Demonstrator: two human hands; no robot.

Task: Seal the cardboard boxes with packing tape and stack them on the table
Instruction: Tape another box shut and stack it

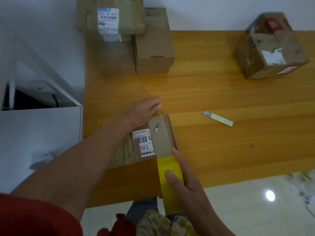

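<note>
Nearest us, our red sleeve (34,215) leads to our left hand (144,111), which pinches the free end of the tape strip (160,138) at the far edge of a box (127,150) on the surface (221,91). Stacked boxes (129,40) sit at eleven o'clock from it. Our right hand (189,181) grips the yellow tape roll (170,184) at five o'clock. A blade (217,118) lies at three and another box (271,46) at two.

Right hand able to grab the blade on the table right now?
Probably not yet: the right hand grips the tape roll. The blade lies on bare table, nothing between.
</note>
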